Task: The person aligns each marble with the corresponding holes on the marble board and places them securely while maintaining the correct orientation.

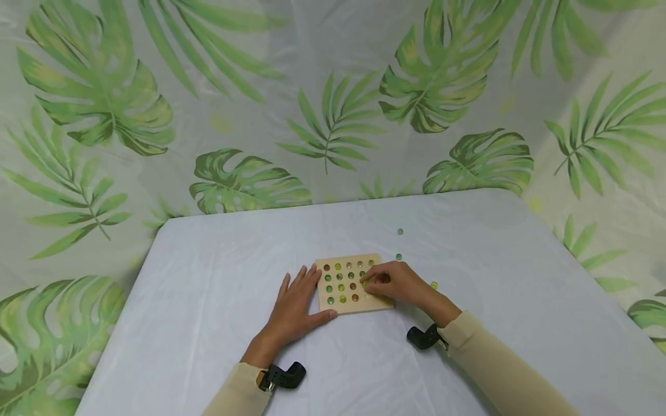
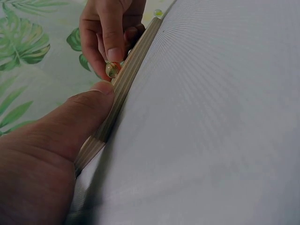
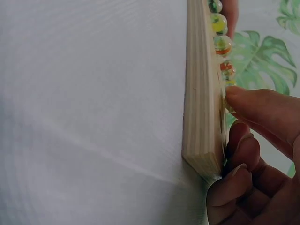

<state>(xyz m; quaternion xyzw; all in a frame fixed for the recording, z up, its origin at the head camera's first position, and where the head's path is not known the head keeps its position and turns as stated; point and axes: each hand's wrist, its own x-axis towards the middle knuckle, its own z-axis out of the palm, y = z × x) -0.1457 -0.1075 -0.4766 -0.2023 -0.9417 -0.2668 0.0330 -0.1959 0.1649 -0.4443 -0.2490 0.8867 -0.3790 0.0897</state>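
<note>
A light wooden board (image 1: 370, 304) with rows of round hollows lies on the white-covered table. Green, yellow and reddish glass marbles (image 1: 355, 297) sit in many of its hollows. My left hand (image 1: 295, 307) rests along the board's left side, fingers spread and straight, thumb at the near corner. Over the right part of the board, my right hand (image 1: 398, 282) pinches a yellowish marble (image 3: 230, 108) between thumb and index finger, low against the surface. Its other fingers are curled by the board's edge in the right wrist view. The hand covers some hollows on that side.
Loose on the table are a green marble (image 1: 400, 231) behind the board, another green marble (image 1: 398, 256) near its far right corner, and a yellow marble (image 1: 434, 285) beside the right wrist. A leaf-patterned cloth (image 1: 333, 104) hangs behind the table.
</note>
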